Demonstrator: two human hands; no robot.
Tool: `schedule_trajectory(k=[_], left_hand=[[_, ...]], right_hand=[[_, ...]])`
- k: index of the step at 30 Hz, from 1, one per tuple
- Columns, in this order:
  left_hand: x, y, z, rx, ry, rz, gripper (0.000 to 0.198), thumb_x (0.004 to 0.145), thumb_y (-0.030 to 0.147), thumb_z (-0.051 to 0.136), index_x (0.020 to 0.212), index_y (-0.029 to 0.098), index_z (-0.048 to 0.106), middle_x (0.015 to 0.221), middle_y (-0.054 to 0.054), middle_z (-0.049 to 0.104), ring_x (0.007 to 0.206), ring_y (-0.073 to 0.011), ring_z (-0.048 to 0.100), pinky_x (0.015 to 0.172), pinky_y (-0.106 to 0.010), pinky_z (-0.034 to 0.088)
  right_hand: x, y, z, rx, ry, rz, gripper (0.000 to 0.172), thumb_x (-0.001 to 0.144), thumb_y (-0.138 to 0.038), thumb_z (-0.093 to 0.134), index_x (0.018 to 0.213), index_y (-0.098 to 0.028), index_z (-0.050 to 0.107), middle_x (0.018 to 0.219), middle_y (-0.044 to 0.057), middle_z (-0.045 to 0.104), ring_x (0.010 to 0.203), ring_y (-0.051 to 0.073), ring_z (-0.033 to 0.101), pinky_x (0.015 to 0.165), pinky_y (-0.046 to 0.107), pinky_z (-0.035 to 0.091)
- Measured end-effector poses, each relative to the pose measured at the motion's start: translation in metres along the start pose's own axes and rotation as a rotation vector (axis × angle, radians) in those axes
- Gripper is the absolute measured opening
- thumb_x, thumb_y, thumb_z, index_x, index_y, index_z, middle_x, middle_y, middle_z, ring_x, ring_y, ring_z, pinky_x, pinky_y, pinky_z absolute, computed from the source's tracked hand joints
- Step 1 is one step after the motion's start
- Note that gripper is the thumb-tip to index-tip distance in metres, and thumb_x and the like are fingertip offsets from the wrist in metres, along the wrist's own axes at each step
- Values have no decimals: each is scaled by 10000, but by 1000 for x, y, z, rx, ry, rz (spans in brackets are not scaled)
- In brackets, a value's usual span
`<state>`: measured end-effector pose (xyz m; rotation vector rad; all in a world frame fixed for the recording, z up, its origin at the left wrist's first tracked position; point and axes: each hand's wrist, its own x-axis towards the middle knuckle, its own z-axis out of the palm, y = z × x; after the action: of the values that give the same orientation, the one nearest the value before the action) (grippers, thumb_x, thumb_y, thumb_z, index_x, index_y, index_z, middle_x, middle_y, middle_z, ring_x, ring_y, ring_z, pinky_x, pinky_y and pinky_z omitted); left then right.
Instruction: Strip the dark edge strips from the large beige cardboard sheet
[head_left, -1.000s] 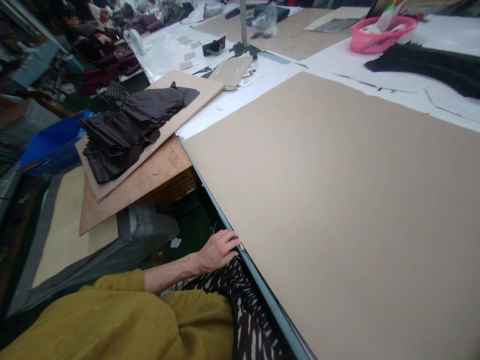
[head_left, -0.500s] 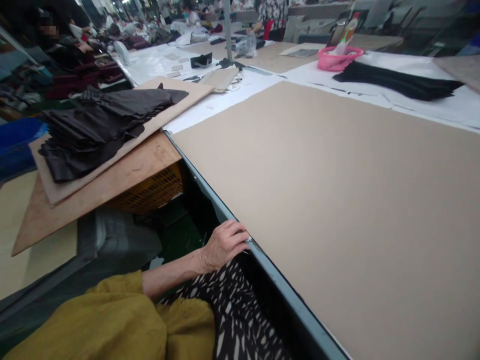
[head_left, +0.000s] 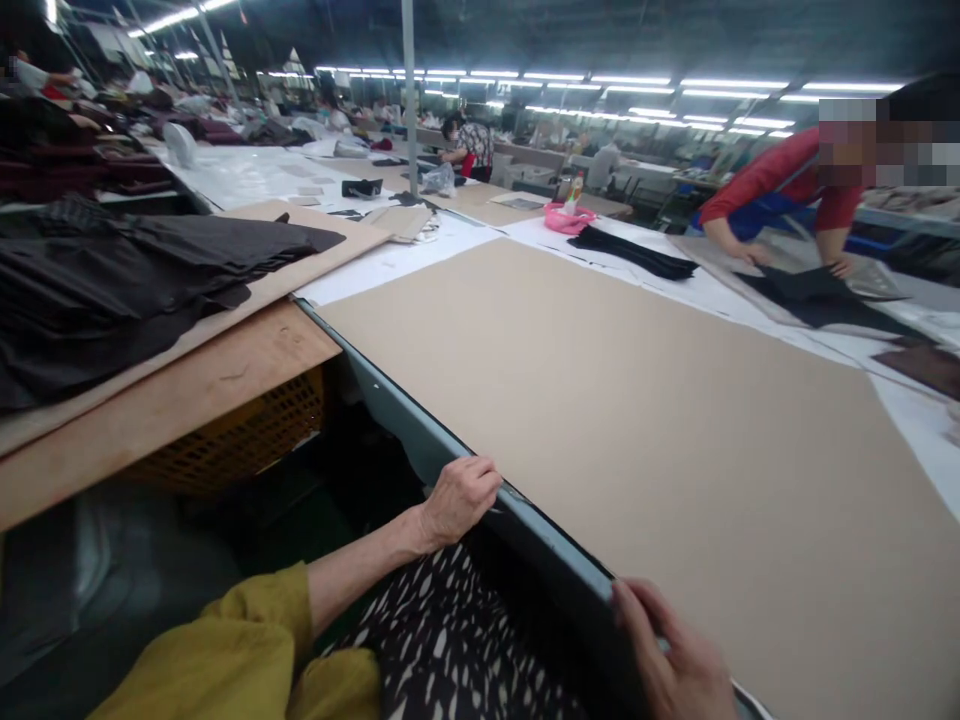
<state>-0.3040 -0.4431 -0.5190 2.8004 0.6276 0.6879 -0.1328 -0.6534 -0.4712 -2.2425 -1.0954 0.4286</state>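
A large tan sheet of board [head_left: 637,400] lies flat on the table, its near side along the grey-blue table edge [head_left: 555,540]. My left hand [head_left: 461,495] is closed at this edge, its fingers curled over the rim. Farther right and closer to me, my right hand [head_left: 679,655] comes in from the bottom of the view. Its thumb and fingers are bent around the same edge; part of the grip is hidden. No loose item shows in either hand.
To the left, dark brown cut pieces [head_left: 135,270] are stacked on a board over a wooden plank [head_left: 247,365], above a yellow crate [head_left: 247,430]. A pink basket [head_left: 568,217] and black strips [head_left: 634,252] lie beyond. A co-worker in red sleeves [head_left: 780,180] handles dark material [head_left: 832,295].
The view has tilted up and turned right, bringing the co-worker into sight. My right hand has come into view at the table edge. My left hand stays at the edge, fingers more tightly curled.
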Motion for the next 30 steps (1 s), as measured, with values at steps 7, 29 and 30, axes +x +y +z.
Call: schedule_trajectory(k=[7,29,30], left_hand=[[-9,0,-2,-117,23,56,130,816,135,440,700,163,491,747,-19,523,703,-135,464,659,-263,374],[-91,-42,-38,-274,-109,-438,257,900,185,351,1109,206,500,922,-30,603,801,-134,573,729,-262,456],[-85,-38,-39,-262,-90,-402,233,903,205,375,1089,202,516,883,-25,612,779,-135,576,717,-265,460]], right_hand=[[64,-20,61,-503,-58,-522,585,863,-499,415,1341,-165,366,1407,70,369,1289,263,323,1046,482,306],[79,-38,47,-369,-133,-444,257,889,-319,445,1080,-207,576,1209,49,551,1103,223,478,949,404,428],[80,-38,47,-352,-148,-438,256,887,-322,450,1079,-207,575,1209,49,549,1104,224,476,951,407,425]])
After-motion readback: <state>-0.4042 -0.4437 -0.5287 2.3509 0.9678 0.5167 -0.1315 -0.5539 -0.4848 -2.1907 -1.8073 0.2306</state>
